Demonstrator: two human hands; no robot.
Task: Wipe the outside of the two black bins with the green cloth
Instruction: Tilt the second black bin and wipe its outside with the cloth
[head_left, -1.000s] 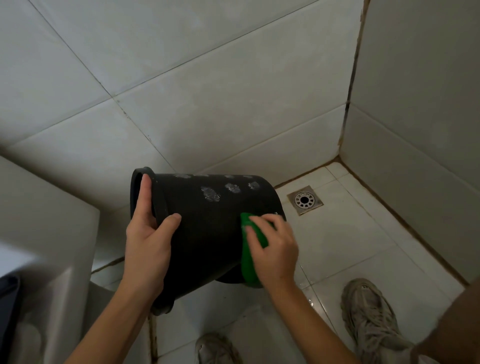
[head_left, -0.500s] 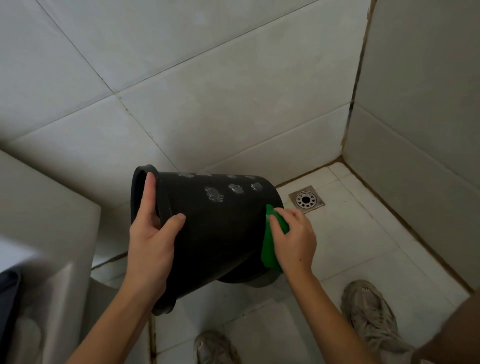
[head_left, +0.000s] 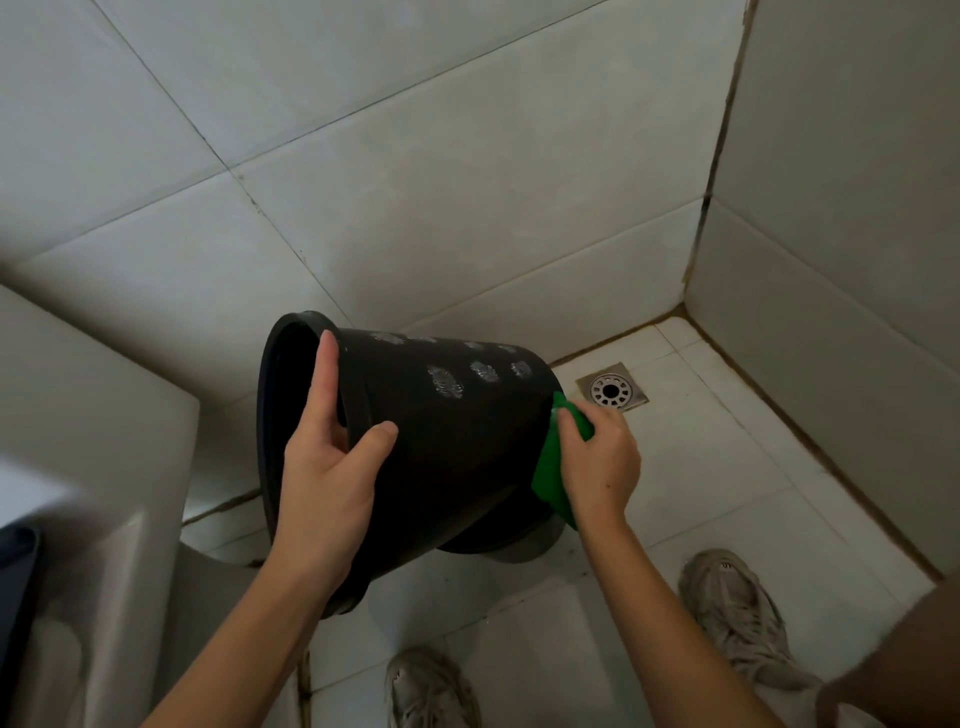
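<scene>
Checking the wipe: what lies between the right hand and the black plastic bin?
The folded green cloth, pressed by the right hand against the black plastic bin near its base, in the head view.

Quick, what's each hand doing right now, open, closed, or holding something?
Left hand: grips the rim of the tilted black bin.
Right hand: holds the green cloth against the bin's bottom end.

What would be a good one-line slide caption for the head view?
Left hand grips tilted black bin at its rim; right hand presses green cloth against its base end.
</scene>
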